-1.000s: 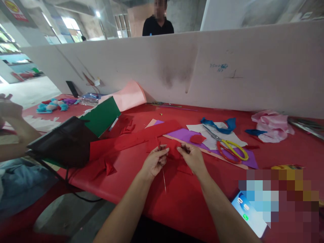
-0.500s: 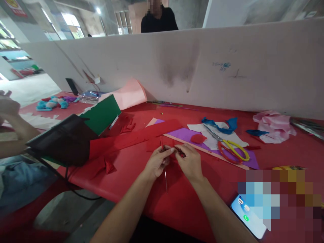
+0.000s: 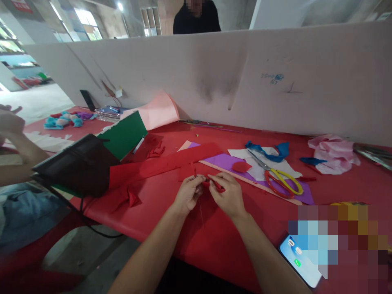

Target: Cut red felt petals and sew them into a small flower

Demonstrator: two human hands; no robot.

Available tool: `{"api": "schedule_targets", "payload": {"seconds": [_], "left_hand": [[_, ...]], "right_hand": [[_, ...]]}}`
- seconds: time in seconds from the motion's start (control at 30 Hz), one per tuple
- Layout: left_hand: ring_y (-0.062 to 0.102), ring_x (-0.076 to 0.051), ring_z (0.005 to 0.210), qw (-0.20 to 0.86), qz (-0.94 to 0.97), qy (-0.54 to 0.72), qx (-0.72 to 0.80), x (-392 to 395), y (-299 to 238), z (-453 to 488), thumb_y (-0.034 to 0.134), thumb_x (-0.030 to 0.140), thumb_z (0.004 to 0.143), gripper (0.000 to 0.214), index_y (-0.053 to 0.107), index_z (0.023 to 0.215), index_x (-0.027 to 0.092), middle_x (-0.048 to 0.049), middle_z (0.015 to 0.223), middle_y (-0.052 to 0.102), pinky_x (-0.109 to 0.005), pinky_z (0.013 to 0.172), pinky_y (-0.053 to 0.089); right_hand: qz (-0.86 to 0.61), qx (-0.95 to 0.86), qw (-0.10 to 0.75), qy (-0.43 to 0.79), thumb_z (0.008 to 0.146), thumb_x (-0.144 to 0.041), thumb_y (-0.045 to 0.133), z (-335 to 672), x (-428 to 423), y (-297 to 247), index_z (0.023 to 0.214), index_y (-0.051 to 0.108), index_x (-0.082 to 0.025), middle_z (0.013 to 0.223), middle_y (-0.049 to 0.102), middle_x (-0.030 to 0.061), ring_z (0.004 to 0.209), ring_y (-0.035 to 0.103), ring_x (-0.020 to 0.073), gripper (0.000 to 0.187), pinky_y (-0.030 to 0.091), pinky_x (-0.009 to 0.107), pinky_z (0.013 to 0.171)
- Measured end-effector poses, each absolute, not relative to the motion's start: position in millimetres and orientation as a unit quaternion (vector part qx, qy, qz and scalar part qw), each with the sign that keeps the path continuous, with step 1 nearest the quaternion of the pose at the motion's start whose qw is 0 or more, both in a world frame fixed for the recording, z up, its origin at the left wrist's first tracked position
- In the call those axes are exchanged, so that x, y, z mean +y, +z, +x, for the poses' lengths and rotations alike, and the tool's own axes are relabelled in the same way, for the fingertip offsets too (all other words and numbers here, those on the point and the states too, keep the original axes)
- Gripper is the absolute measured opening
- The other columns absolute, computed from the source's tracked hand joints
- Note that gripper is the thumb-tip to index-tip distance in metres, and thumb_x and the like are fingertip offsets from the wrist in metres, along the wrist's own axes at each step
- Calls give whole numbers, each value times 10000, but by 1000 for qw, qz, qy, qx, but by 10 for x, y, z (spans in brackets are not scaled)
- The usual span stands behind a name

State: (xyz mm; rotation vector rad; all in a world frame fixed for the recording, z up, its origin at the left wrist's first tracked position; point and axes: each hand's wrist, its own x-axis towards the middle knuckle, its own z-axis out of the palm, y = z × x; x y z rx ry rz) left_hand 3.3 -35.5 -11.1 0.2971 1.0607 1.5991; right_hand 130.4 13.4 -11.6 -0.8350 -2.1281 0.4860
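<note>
Over the red tabletop, my left hand (image 3: 187, 195) is closed in a pinch on a small red cloth piece (image 3: 219, 187). A thin wire or thread (image 3: 201, 214) hangs below its fingers, and a narrow red end pokes up above them. My right hand (image 3: 229, 195) meets it from the other side, thumb and fingers closed on the same red piece, which is mostly hidden by both hands. Just beyond them lies a long red cloth strip (image 3: 165, 161), partly over a purple sheet (image 3: 221, 161). A rounded red piece (image 3: 241, 166) rests on the purple sheet near my right hand.
Scissors (image 3: 283, 176) with red and yellow handles lie to the right on white cloth (image 3: 260, 173). A phone (image 3: 301, 261) is at the lower right. On the left stand a dark bag (image 3: 76, 167) and a green board (image 3: 125, 136). Another person's arm (image 3: 23, 143) is beyond.
My hands have drawn slightly closer together around the red piece. The wire or thread below has shifted a little. The whole view has tilted slightly.
</note>
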Motion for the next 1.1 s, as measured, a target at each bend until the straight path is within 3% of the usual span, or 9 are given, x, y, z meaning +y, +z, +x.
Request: {"api": "schedule_targets", "payload": {"seconds": [0.33, 0.6, 0.77, 0.87, 0.97, 1.1], "left_hand": [[309, 3, 387, 552, 155, 681, 455, -348, -113, 53, 788, 221, 522, 199, 652, 622, 114, 22, 586, 576, -171, 377, 194], [308, 22, 374, 566, 155, 677, 445, -356, -134, 44, 782, 213, 542, 205, 651, 662, 110, 9, 645, 607, -157, 371, 193], [287, 13, 352, 567, 157, 672, 450, -347, -158, 44, 798, 184, 559, 265, 618, 743, 122, 88, 480, 441, -144, 360, 183], [275, 5, 343, 583, 150, 659, 452, -351, -147, 50, 811, 252, 578, 320, 596, 782, 133, 105, 457, 392, -142, 347, 184], [241, 8, 330, 627, 153, 628, 435, -359, -130, 50, 822, 292, 574, 346, 518, 657, 149, 119, 425, 328, -138, 333, 175], [235, 13, 325, 615, 138, 650, 426, -355, -126, 29, 843, 218, 527, 422, 428, 581, 167, 126, 405, 318, -130, 331, 174]], "right_hand": [[-357, -764, 394, 364, 830, -265, 548, 1313, 167, -97, 890, 733, -188, 807, 704, 50, 699, 625, 178, 209, 482, 285, 642], [-393, -662, 389, 505, 750, -330, 620, 1294, 215, -136, 795, 729, -193, 775, 733, 31, 704, 637, 204, 181, 483, 313, 685], [-404, -529, 436, 605, 720, -414, 645, 1281, 253, -117, 718, 672, -193, 572, 613, -18, 496, 498, 127, 222, 410, 250, 502], [-409, -475, 418, 657, 672, -452, 684, 1283, 268, -86, 731, 650, -196, 583, 598, -17, 473, 475, 119, 265, 380, 234, 448], [-391, -470, 402, 682, 647, -444, 715, 1282, 257, -62, 734, 651, -198, 603, 610, -21, 491, 493, 117, 268, 383, 226, 457], [-384, -472, 385, 695, 682, -443, 689, 1287, 242, -41, 725, 653, -194, 590, 609, -28, 500, 500, 110, 255, 377, 215, 472]]}}
